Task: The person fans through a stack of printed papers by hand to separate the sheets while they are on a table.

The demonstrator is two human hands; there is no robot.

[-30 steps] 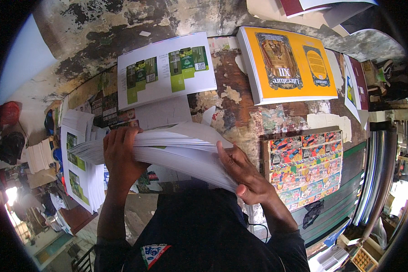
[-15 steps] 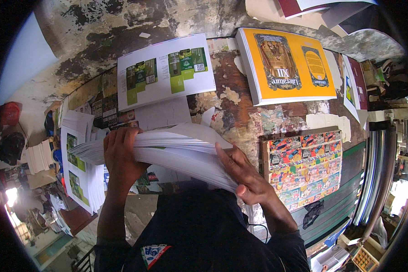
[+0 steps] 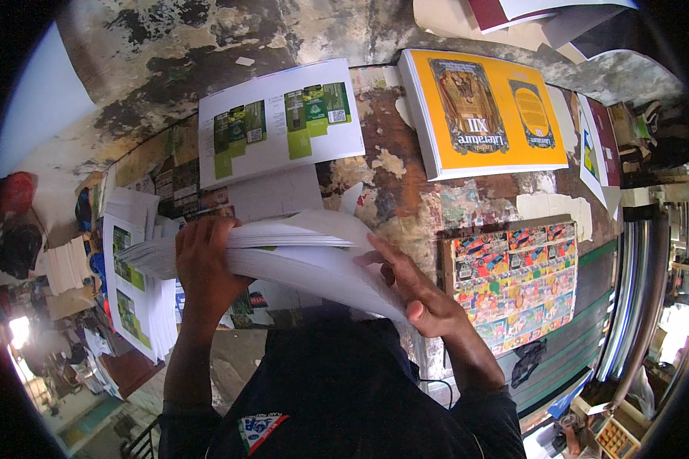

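A thick stack of white paper sheets (image 3: 314,268) is held up in front of my chest, bent and fanned into layers, with bits of green print between them. My left hand (image 3: 205,256) is closed around its left part, thumb underneath. My right hand (image 3: 425,298) lies against the right edge of the sheets, fingers stretched out and thumb apart. Beyond the stack, a pile of white sheets with green printed panels (image 3: 279,126) lies on the worn table. Another pile of green-printed sheets (image 3: 134,294) sits to the left of my left hand.
A tall pile of yellow printed covers (image 3: 478,157) stands at the back right. Nearer on the right lies a block of colourful printed sheets (image 3: 513,283), next to green slats (image 3: 566,367). Long rolls (image 3: 635,298) stand at the far right. A stained wall (image 3: 298,30) rises behind the table.
My right fingers have shifted slightly right and down along the stack's edge, and the top sheets there now curl and gape more. My left hand keeps its grip.
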